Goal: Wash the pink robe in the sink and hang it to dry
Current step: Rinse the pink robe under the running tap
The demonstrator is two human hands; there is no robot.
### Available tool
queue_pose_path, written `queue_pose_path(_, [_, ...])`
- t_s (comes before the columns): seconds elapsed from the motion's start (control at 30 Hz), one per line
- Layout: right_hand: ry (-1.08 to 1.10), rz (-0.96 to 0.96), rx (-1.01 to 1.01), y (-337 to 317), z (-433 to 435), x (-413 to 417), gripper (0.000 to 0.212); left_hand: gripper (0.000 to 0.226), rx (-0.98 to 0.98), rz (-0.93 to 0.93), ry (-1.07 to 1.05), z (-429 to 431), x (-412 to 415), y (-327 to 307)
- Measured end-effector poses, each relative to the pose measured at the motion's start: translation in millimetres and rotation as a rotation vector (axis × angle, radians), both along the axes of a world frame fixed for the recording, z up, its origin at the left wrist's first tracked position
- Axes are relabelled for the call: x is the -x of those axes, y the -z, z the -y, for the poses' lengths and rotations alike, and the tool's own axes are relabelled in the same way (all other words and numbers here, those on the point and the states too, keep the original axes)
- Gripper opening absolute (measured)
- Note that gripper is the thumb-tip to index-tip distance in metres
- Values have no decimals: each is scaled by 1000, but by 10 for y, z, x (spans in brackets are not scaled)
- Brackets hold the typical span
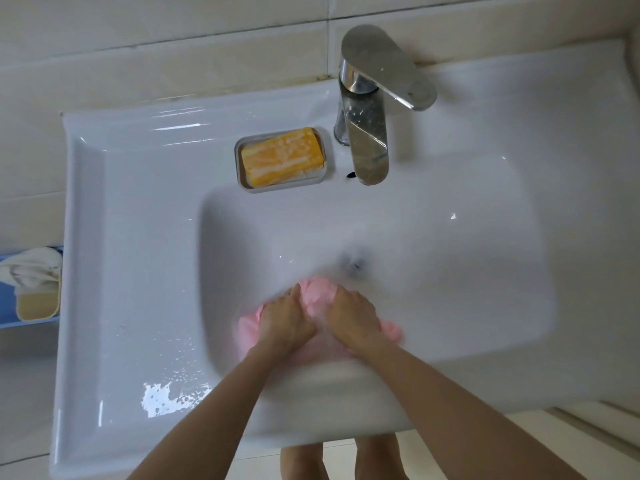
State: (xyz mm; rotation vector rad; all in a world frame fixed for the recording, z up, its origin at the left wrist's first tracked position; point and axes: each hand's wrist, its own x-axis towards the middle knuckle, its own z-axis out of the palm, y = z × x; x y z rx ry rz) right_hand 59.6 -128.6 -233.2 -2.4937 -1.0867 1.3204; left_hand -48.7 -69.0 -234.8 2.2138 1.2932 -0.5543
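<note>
The pink robe (317, 296) lies bunched and wet at the near side of the white sink basin (433, 271). My left hand (284, 318) and my right hand (353, 317) sit side by side on top of it, fingers curled into the cloth and gripping it. Pink folds stick out to the left of my left hand, between the two hands and to the right of my right hand. Most of the robe is hidden under my hands. The hands and cloth are slightly blurred.
A chrome tap (370, 109) stands at the back of the sink, its spout over the basin. A yellow soap bar (282, 157) lies in a grey dish (242, 183) left of it. The drain (355, 263) is beyond my hands. A blue shelf (8, 320) holds items at far left.
</note>
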Motion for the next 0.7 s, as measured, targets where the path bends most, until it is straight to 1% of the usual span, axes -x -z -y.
queue_pose_path(0.03, [-10,11,16,9,-17,1,41,62,13,-14,-15,-3,-5,2])
queue_pose_path(0.07, [-21,22,29,15,-34,-1,41,62,25,-18,-34,-7,-5,14])
queue_pose_path(0.17, [-58,64,37,22,-51,-24,38,50,63,35,-97,-16,-20,18])
queue_pose_path(0.23, [-44,63,21,37,-50,-22,37,51,92,93,-130,-21,-24,0])
queue_pose_path(0.3, [-32,66,15,39,-57,-10,40,49,125,139,-146,-26,-31,-32])
queue_pose_path(0.4, [-26,70,7,0,-53,0,39,39,163,181,-157,-33,-37,-57])
queue_pose_path(0.47, [73,21,-7,-40,-31,1,40,29,178,180,-162,-35,-44,-63])
queue_pose_path(0.57, [269,-47,-24,-93,-16,-19,54,26,206,199,-183,-35,-54,-78])
queue_pose_path(0.63, [291,-81,-2,-86,-26,-43,66,23,218,209,-207,-36,-62,-86])
queue_pose_path(0.7, [279,-99,19,-77,-35,-66,74,27,223,209,-220,-31,-68,-97])
